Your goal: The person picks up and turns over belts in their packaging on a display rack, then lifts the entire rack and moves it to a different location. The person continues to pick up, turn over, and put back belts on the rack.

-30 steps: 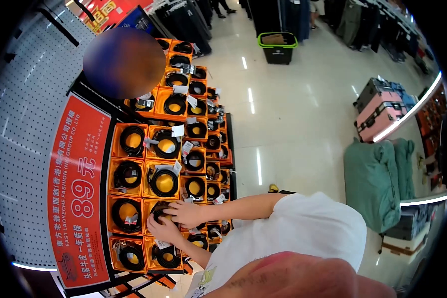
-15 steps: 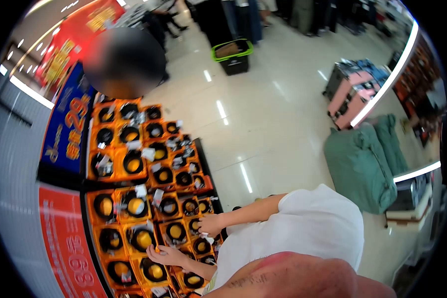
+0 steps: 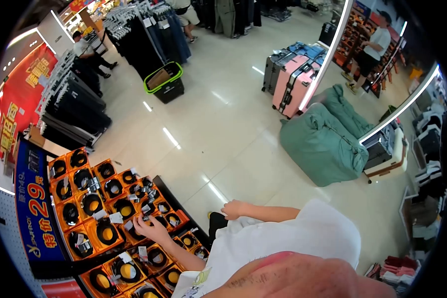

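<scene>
My left hand [image 3: 148,228] reaches over a sloped display of rolled black belts [image 3: 126,210] in orange boxes [image 3: 100,244], many with white tags. Its fingers are apart and slightly bent, with the fingertips right by a white tag [image 3: 129,225] among the boxes. Off the display's edge, over the floor, my right hand [image 3: 232,209] hangs in front of my white shirt with loosely bent fingers and nothing seen in it.
A blue price sign [image 3: 37,208] stands behind the belts. Across the tiled floor are a black basket [image 3: 166,87] with a green rim, racks of trousers [image 3: 72,102], suitcases [image 3: 295,82], and a green covered bundle [image 3: 323,144] beside a mirror [image 3: 367,59]. Other people stand farther off.
The view has swung, bringing the trouser racks and mirror further in. My right hand has come away from the belts to beside the display; my left hand is now over other boxes.
</scene>
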`<state>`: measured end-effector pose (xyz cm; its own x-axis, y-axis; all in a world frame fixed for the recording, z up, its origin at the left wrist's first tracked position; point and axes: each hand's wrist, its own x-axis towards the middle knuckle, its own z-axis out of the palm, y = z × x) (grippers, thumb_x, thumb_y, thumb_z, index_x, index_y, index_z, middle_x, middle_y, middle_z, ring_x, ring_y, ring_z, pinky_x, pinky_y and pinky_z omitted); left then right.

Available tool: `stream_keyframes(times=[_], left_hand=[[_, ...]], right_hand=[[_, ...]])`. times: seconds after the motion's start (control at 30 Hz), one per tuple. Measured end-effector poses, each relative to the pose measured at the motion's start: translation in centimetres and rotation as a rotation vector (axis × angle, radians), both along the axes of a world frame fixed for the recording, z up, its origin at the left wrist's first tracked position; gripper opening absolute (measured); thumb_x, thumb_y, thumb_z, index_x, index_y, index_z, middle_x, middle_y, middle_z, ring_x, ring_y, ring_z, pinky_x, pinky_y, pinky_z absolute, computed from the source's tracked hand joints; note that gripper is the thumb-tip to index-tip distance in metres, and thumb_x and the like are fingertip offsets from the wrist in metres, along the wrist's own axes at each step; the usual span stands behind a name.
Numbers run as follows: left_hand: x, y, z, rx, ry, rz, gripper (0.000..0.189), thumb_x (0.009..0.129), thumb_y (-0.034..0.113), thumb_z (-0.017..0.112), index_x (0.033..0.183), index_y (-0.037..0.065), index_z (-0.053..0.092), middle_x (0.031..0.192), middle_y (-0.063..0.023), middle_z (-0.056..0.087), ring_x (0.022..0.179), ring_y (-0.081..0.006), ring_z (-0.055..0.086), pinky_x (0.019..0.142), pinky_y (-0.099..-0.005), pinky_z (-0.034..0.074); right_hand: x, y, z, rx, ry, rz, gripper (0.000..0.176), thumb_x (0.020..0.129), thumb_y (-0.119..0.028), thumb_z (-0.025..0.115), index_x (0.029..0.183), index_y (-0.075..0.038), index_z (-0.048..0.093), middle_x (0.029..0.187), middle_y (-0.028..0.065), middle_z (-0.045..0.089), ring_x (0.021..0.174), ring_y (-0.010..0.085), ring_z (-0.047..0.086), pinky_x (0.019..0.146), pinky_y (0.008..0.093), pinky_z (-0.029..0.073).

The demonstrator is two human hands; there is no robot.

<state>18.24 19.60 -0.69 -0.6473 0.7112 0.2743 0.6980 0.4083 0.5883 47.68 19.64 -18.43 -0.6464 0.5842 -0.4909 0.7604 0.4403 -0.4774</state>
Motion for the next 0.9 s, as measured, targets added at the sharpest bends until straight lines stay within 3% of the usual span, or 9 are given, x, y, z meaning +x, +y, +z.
stream_keyframes(times=[0.07,0.13,0.27,0.3,0.4,0.47,0.63,0.73,0.9], left_hand=[[1.0,2.5,0.5,0.044,-0.176,-0.08,0.034,0.107,0.02,0.056,0.136,0.004,0.057,0.159,-0.0171,0.034,0.144,-0.036,0.035,0.102,-0.0468,0.047],[0.4,4.9,-0.1,0.049,-0.134,-0.143,0.035,0.106,0.021,0.057,0.136,0.003,0.057,0.159,-0.0173,0.034,0.145,-0.0359,0.036,0.102,-0.0468,0.047],[-2.8,8.4,-0.4,0.045,-0.041,-0.138,0.037,0.105,0.021,0.057,0.136,0.001,0.057,0.157,-0.018,0.035,0.143,-0.0361,0.039,0.108,-0.0489,0.044],[-4.2,9.1,-0.3,0.084,-0.043,-0.121,0.038,0.105,0.021,0.057,0.136,0.0,0.057,0.157,-0.018,0.036,0.143,-0.0362,0.039,0.108,-0.0489,0.044],[-8.1,9.3,0.7,0.146,-0.061,0.009,0.035,0.105,0.02,0.057,0.134,0.0,0.058,0.153,-0.02,0.04,0.142,-0.0372,0.039,0.107,-0.0493,0.045],[-12.7,8.5,-1.3,0.086,0.212,0.108,0.033,0.105,0.019,0.058,0.131,0.001,0.06,0.151,-0.0207,0.042,0.142,-0.0387,0.038,0.107,-0.0509,0.044],[-18.3,7.3,-0.7,0.044,0.265,0.341,0.034,0.105,0.027,0.055,0.127,0.002,0.065,0.156,-0.0184,0.043,0.152,-0.0411,0.027,0.114,-0.0573,0.039],[-22.1,6.5,-2.2,-0.067,0.447,0.441,0.031,0.104,0.026,0.058,0.125,0.005,0.067,0.152,-0.0177,0.048,0.15,-0.0386,0.033,0.112,-0.0567,0.039],[-23.3,7.2,-2.5,-0.107,0.46,0.507,0.029,0.103,0.026,0.06,0.126,0.009,0.069,0.156,-0.0153,0.044,0.151,-0.0378,0.032,0.112,-0.0589,0.036]], right_hand=[[0.7,0.0,0.8,-0.06,-0.005,-0.028,0.044,0.094,-0.04,0.062,0.123,-0.006,0.067,0.115,0.0188,0.07,0.106,0.0403,0.068,0.091,0.0515,0.055],[-0.1,0.1,2.1,-0.109,0.024,-0.055,0.045,0.094,-0.04,0.062,0.124,-0.007,0.067,0.115,0.0186,0.07,0.106,0.041,0.068,0.091,0.0513,0.055],[-3.2,3.4,-0.5,-0.156,0.068,-0.07,0.044,0.091,-0.039,0.063,0.121,-0.007,0.069,0.112,0.0187,0.071,0.103,0.0398,0.069,0.087,0.0509,0.056],[-4.5,4.8,-1.1,-0.143,-0.029,-0.065,0.042,0.09,-0.039,0.063,0.116,-0.007,0.071,0.107,0.0182,0.072,0.099,0.0397,0.07,0.084,0.0511,0.057],[-7.1,8.8,-1.2,-0.013,0.026,-0.022,0.037,0.088,-0.034,0.063,0.114,-0.007,0.07,0.103,0.0161,0.074,0.097,0.0372,0.072,0.082,0.0512,0.058],[-9.1,11.7,-1.4,0.025,0.029,0.033,0.04,0.09,-0.037,0.064,0.115,-0.006,0.069,0.103,0.0175,0.072,0.096,0.039,0.071,0.081,0.0517,0.057],[-14.6,17.4,0.1,0.085,0.054,0.124,0.043,0.091,-0.038,0.065,0.118,-0.005,0.068,0.104,0.018,0.071,0.096,0.0399,0.07,0.082,0.052,0.057],[-18.1,18.7,1.2,0.047,0.035,0.193,0.044,0.091,-0.038,0.067,0.119,-0.004,0.067,0.107,0.0182,0.071,0.099,0.0397,0.07,0.084,0.0514,0.057],[-22.4,18.6,1.3,0.009,0.093,0.269,0.044,0.094,-0.04,0.066,0.12,-0.005,0.066,0.112,0.0184,0.069,0.104,0.039,0.069,0.088,0.0502,0.055]])
